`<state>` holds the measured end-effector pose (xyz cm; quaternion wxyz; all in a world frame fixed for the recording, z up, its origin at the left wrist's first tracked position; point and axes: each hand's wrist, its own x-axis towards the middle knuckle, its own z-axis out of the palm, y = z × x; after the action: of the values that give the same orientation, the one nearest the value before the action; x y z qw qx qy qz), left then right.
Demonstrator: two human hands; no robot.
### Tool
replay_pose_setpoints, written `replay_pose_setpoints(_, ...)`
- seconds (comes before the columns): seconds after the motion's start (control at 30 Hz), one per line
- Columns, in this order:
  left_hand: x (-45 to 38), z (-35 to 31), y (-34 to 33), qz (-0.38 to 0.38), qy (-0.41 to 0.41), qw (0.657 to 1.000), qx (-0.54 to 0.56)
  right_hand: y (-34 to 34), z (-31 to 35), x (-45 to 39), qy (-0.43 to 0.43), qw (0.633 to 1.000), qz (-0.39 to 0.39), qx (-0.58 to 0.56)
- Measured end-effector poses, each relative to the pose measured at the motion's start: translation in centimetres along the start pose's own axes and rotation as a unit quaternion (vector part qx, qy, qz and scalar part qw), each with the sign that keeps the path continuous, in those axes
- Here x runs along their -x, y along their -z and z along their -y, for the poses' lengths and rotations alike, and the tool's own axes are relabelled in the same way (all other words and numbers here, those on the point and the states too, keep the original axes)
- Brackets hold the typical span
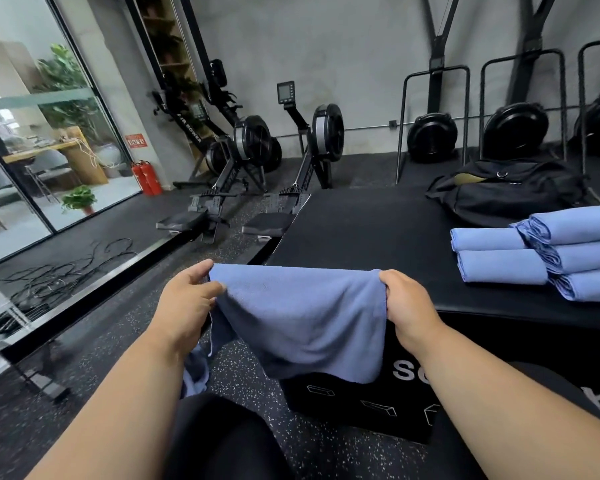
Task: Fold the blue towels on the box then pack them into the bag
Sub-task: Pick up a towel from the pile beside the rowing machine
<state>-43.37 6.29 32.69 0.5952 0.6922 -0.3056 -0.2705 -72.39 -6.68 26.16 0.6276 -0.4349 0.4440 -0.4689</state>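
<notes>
A blue towel (300,317) hangs in the air in front of the black box (368,230), stretched between my hands. My left hand (187,299) pinches its upper left corner and my right hand (407,303) grips its upper right corner. The towel's lower edge droops over the box's near side, and a loose end trails down by my left wrist. Several folded blue towels (541,251) are stacked on the box's right part. Behind that stack, on the same box, lies a black duffel bag (510,192) with its top open.
Two black rowing machines (250,161) stand on the floor beyond the box's left end. Black metal racks with round black machines (432,133) line the back wall. Cables (66,268) lie on the floor at left, beside a glass wall and red fire extinguishers (147,177).
</notes>
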Motion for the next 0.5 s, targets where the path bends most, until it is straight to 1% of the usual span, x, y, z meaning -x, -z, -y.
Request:
replay_pose_setpoints(0.07,0.1,0.0,0.0,-0.001,0.004,1.000,0.006,0.1,0.0,0.0,0.011,1.000,-0.007,-0.002)
replay_pose_setpoints(0.2,0.2,-0.2,-0.1,0.009,0.029,0.999,0.033,0.2,0.7,-0.1,0.026,1.000,0.003,0.002)
replay_pose_setpoints(0.33,-1.7,-2.5,0.8,0.011,0.050,0.984,0.171,0.4,1.7,0.0,0.056,0.998,0.018,0.034)
replay_pose_setpoints(0.37,-1.6,-2.7,0.7,0.022,0.063,0.983,0.169,0.2,2.1,0.2,0.059,0.997,0.020,0.042)
replay_pose_setpoints(0.43,-0.6,-1.8,-0.6,0.076,0.116,0.985,0.106,-0.2,2.6,0.3,0.055,0.997,0.032,0.043)
replay_pose_setpoints(0.5,0.4,0.3,-2.0,0.126,0.178,0.974,0.068,-0.7,2.7,0.4,0.051,0.997,0.037,0.053)
